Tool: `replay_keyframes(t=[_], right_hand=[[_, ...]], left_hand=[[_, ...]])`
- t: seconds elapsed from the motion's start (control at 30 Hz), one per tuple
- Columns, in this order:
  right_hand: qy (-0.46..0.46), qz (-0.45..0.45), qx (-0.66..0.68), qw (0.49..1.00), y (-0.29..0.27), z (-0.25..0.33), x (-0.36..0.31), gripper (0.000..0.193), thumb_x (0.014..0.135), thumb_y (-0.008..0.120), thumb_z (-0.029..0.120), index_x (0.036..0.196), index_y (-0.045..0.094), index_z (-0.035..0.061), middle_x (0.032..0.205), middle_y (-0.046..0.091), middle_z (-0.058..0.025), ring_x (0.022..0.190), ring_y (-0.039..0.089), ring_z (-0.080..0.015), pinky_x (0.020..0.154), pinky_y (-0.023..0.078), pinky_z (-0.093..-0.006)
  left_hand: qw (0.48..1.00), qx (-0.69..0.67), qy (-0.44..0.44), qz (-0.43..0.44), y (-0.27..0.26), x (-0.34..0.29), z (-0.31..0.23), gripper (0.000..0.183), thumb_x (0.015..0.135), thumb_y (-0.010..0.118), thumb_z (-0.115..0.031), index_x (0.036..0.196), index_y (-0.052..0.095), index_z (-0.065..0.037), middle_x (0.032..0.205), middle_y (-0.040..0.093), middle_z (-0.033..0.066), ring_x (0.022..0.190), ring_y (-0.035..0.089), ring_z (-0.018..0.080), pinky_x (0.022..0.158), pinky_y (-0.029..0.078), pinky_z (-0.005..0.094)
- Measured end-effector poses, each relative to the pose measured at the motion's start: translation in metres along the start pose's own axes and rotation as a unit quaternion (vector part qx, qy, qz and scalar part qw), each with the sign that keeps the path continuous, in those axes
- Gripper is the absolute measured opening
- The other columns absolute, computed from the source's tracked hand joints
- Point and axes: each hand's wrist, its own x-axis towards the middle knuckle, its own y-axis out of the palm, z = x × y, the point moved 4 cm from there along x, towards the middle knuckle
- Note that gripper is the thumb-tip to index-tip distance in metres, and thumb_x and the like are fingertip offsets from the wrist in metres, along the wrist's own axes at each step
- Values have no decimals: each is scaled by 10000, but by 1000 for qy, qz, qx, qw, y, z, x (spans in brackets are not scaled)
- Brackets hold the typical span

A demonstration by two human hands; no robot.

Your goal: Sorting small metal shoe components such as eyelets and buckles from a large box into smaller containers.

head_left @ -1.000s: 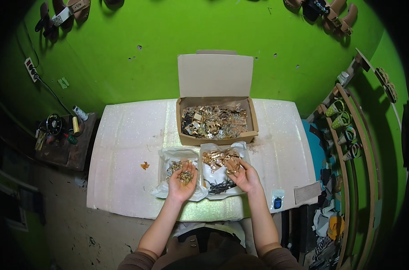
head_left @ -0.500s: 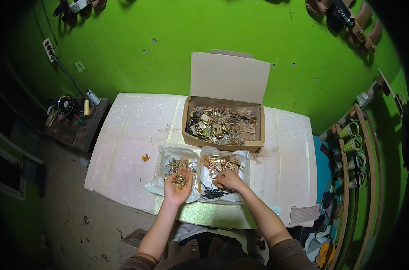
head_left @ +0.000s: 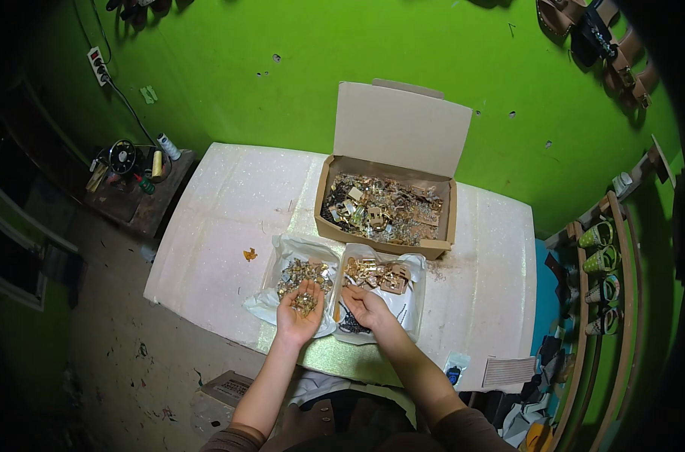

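Observation:
My left hand [head_left: 300, 316] is palm up and cupped around a small heap of gold and silver metal fittings [head_left: 304, 303]. It hovers over the near part of the left tray [head_left: 270, 280], which is lined with white plastic and holds more small fittings [head_left: 300, 274]. My right hand [head_left: 365, 307] is above the left side of the right tray [head_left: 420, 301], fingers drawn together and pointing toward the left hand. Whatever lies between those fingertips is too small to make out. Gold and copper-coloured buckles [head_left: 380, 273] and dark chain-like pieces [head_left: 351, 324] lie in the right tray.
Behind the trays stands an open cardboard box [head_left: 380, 245] of mixed metal fittings, its lid upright against the green wall. An orange scrap [head_left: 250, 255] lies on the glittery white table [head_left: 207, 226]. A shoe rack [head_left: 621, 248] stands right; a small side table [head_left: 143, 215] stands left.
My right hand has moved up and left from the dark pieces toward my left hand, turning its palm more upward. The left hand stays cupped. The whole view has shifted slightly.

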Motion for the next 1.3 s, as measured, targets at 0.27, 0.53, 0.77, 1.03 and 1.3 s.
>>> replay_keyframes(t=[0.27,0.53,0.77,1.03,1.3], right_hand=[[-58,19,-62,996,3,-7,-15,451,803,295,-103,1252,276,-68,1292,333,-172,1190,353,-270,982,329,-320],[-120,41,-209,970,28,-6,-31,446,816,331,-61,1261,317,-22,1248,394,-160,1135,414,-217,940,350,-289],[-176,102,-98,974,58,-11,-62,328,831,388,13,1143,387,-88,1156,449,-193,1102,440,-241,965,349,-326],[-56,142,137,979,96,-51,-34,266,862,389,165,1050,472,-5,1037,533,-81,998,494,-196,919,362,-306],[-68,186,156,968,110,-68,-4,282,887,369,220,1012,519,16,916,559,-39,900,520,-167,861,391,-284]], left_hand=[[1000,-7,22,-2,0,-2,-2,200,821,408,-84,944,534,11,967,562,104,978,517,217,928,392,364],[1000,7,16,23,3,1,-6,271,836,377,-101,1047,512,4,1095,534,106,1080,469,221,946,367,369],[995,45,-3,83,27,-4,-5,345,847,360,-134,1152,440,5,1216,455,118,1147,415,221,961,345,359],[948,272,107,129,51,6,-26,243,860,372,-172,951,493,18,863,519,109,842,498,196,806,416,311],[914,366,136,113,60,16,-47,179,863,364,-157,745,443,-47,682,403,36,676,422,137,675,384,263]])
